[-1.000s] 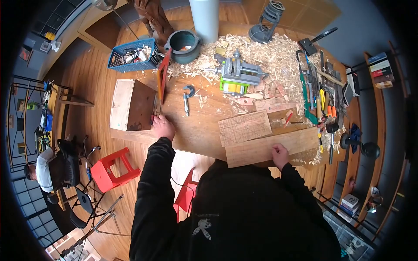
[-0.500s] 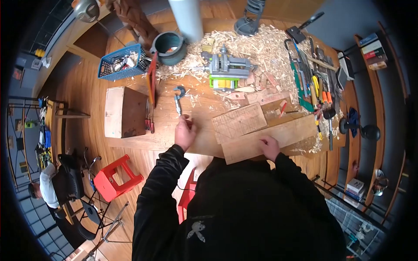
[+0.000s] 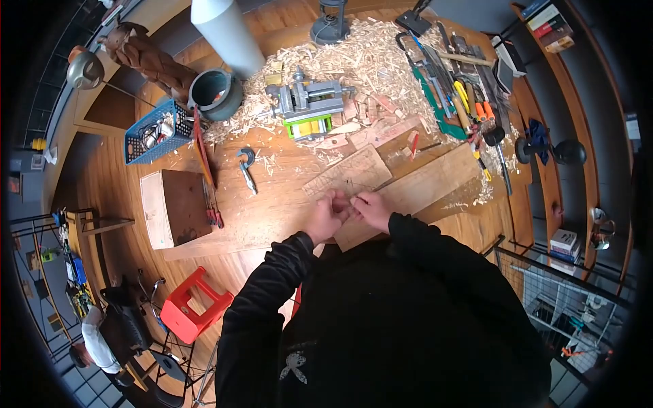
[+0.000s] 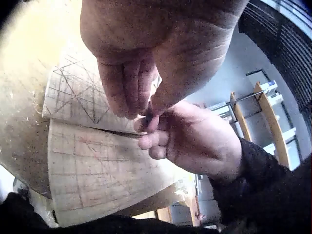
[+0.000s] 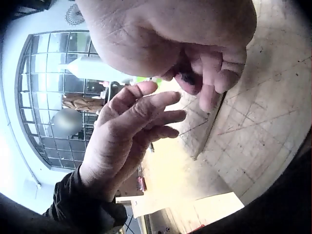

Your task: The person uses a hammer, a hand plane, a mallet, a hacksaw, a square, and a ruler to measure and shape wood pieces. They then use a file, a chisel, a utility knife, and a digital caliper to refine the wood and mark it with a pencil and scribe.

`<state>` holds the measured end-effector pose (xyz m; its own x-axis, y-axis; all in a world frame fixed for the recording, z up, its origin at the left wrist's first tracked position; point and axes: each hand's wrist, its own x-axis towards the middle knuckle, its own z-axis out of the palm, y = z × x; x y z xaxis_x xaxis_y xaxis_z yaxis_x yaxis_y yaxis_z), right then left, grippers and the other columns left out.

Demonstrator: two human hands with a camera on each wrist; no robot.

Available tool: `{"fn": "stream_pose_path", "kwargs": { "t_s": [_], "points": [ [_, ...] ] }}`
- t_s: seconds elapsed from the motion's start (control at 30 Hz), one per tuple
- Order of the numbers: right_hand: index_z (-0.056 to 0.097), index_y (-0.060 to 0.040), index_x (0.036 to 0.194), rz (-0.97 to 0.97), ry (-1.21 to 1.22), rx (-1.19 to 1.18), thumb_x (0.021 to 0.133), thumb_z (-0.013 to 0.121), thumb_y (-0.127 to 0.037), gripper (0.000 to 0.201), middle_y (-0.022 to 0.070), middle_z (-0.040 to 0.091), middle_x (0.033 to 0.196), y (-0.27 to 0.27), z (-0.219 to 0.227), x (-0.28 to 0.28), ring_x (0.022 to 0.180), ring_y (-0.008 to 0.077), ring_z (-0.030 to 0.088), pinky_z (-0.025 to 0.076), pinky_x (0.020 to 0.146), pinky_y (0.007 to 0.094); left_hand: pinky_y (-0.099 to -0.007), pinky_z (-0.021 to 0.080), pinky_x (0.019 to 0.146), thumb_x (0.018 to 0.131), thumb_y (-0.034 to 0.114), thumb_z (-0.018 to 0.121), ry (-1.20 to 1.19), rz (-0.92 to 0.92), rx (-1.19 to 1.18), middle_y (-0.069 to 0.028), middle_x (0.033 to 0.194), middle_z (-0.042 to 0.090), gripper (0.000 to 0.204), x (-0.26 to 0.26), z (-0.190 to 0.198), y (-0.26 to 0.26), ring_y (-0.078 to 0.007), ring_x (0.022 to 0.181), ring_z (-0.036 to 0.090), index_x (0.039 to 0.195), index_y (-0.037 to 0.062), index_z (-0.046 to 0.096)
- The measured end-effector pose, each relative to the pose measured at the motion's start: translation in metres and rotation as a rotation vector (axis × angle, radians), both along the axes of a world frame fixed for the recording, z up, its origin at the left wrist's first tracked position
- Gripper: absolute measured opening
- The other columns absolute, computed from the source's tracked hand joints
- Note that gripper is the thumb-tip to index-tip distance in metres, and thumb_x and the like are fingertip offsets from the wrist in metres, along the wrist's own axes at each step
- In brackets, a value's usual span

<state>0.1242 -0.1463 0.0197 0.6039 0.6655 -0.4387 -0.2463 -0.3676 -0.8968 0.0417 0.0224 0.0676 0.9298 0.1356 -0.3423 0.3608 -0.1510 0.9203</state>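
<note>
Both hands meet over two pale wooden boards at the table's front. My right hand pinches a small dark-tipped thing between thumb and fingers; most of it is hidden, and I cannot tell its kind. Close beside it, my left hand has its fingers apart and lightly bent, nothing seen in its grasp. Under the hands lies the long board, with pencilled grid lines at its left end in the left wrist view. Against its far edge rests the shorter board, covered in crossing drawn lines.
A micrometer lies left of the boards, near a wooden box. Behind stand a vise amid wood shavings, a dark pot and a blue basket. Hand tools crowd the right side. A red stool stands left.
My left hand has come from beside the wooden box, past the micrometer, to my right hand. The right hand has lifted from the long board and moved left. The head view has shifted.
</note>
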Motion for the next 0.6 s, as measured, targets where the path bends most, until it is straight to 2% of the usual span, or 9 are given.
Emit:
{"fn": "stream_pose_path", "kwargs": {
  "t_s": [0.03, 0.07, 0.1, 0.13, 0.17, 0.2, 0.27, 0.4, 0.6],
  "points": [
    [0.063, -0.0006, 0.082, -0.043, 0.0, -0.093, 0.095, 0.054, -0.027, 0.031, 0.0137, 0.064, 0.071, -0.002, -0.001, 0.004, 0.063, 0.0191, 0.064, 0.05, 0.058, 0.034, -0.0335, 0.054, 0.075, 0.075, 0.005, 0.076, 0.039, -0.072, 0.15, -0.0133, 0.095, 0.064, 0.046, 0.0, 0.007, 0.006, -0.0249, 0.088, 0.065, 0.112, -0.0034, 0.05],
    [0.064, -0.0008, 0.083, -0.085, 0.0, -0.184, 0.094, 0.054, -0.026, 0.029, 0.0148, 0.065, 0.071, -0.004, -0.002, 0.006, 0.064, 0.0234, 0.065, 0.05, 0.059, 0.0359, -0.0374, 0.051, 0.083, 0.073, 0.011, 0.077, -0.029, -0.039, 0.449, -0.0175, 0.105, 0.061, 0.051, -0.001, 0.001, 0.015, -0.0308, 0.096, 0.062, 0.114, -0.0032, 0.051],
    [0.064, -0.0008, 0.083, -0.1, 0.004, -0.182, 0.094, 0.054, -0.026, 0.029, 0.0148, 0.065, 0.071, -0.007, -0.001, 0.005, 0.064, 0.0234, 0.065, 0.05, 0.059, 0.0359, -0.0413, 0.049, 0.092, 0.071, 0.016, 0.079, -0.103, -0.012, 0.749, -0.0217, 0.115, 0.059, 0.056, 0.0, -0.008, 0.025, -0.0367, 0.105, 0.058, 0.116, -0.003, 0.052],
    [0.064, -0.0008, 0.084, -0.062, -0.093, -0.237, 0.092, 0.055, -0.026, 0.028, 0.0168, 0.065, 0.074, -0.009, 0.0, 0.004, 0.068, 0.028, 0.065, 0.05, 0.062, 0.0388, -0.0453, 0.042, 0.1, 0.065, 0.027, 0.083, -0.035, -0.026, 0.722, -0.0237, 0.129, 0.05, 0.072, 0.0, -0.016, 0.035, -0.0404, 0.117, 0.049, 0.122, -0.0016, 0.051],
    [0.064, -0.0009, 0.085, -0.022, -0.191, -0.293, 0.091, 0.056, -0.026, 0.027, 0.0188, 0.066, 0.077, -0.01, 0.0, 0.004, 0.073, 0.0325, 0.066, 0.05, 0.065, 0.0416, -0.0453, 0.042, 0.1, 0.065, 0.027, 0.083, -0.037, -0.032, 0.721, -0.0237, 0.129, 0.05, 0.072, -0.001, -0.018, 0.039, -0.0404, 0.117, 0.049, 0.122, -0.0016, 0.051],
    [0.064, -0.0009, 0.085, -0.027, -0.19, -0.294, 0.091, 0.056, -0.026, 0.027, 0.0188, 0.066, 0.077, -0.01, 0.001, 0.003, 0.073, 0.0325, 0.066, 0.05, 0.065, 0.0416, -0.0451, 0.042, 0.1, 0.063, 0.029, 0.085, -0.013, -0.063, 0.767, -0.0232, 0.129, 0.05, 0.078, -0.002, -0.019, 0.042, -0.04, 0.117, 0.048, 0.125, -0.0013, 0.05],
    [0.065, -0.001, 0.085, -0.057, -0.29, -0.311, 0.088, 0.058, -0.027, 0.027, 0.0216, 0.065, 0.081, -0.006, 0.001, 0.001, 0.08, 0.0389, 0.064, 0.049, 0.07, 0.0461, -0.0454, 0.041, 0.1, 0.057, 0.034, 0.088, 0.047, -0.119, 0.843, -0.0219, 0.131, 0.049, 0.091, -0.003, -0.021, 0.045, -0.0382, 0.12, 0.047, 0.131, -0.0004, 0.047],
    [0.064, -0.0013, 0.085, -0.022, -0.356, -0.362, 0.089, 0.058, -0.027, 0.027, 0.0222, 0.065, 0.083, -0.002, 0.008, 0.003, 0.081, 0.0399, 0.063, 0.049, 0.07, 0.0474, -0.0449, 0.042, 0.099, 0.057, 0.032, 0.088, 0.055, -0.119, 0.812, -0.0225, 0.13, 0.049, 0.092, -0.001, -0.02, 0.043, -0.0386, 0.118, 0.048, 0.132, -0.0012, 0.046],
    [0.062, -0.0027, 0.088, 0.005, -0.427, -0.415, 0.089, 0.057, -0.028, 0.026, 0.0217, 0.065, 0.084, 0.004, 0.007, 0.006, 0.082, 0.0411, 0.063, 0.049, 0.07, 0.0495, -0.0438, 0.044, 0.095, 0.055, 0.027, 0.089, 0.02, -0.106, 0.795, -0.0229, 0.115, 0.053, 0.085, 0.005, -0.013, 0.042, -0.0393, 0.108, 0.051, 0.124, -0.0036, 0.05]
  ]
}}
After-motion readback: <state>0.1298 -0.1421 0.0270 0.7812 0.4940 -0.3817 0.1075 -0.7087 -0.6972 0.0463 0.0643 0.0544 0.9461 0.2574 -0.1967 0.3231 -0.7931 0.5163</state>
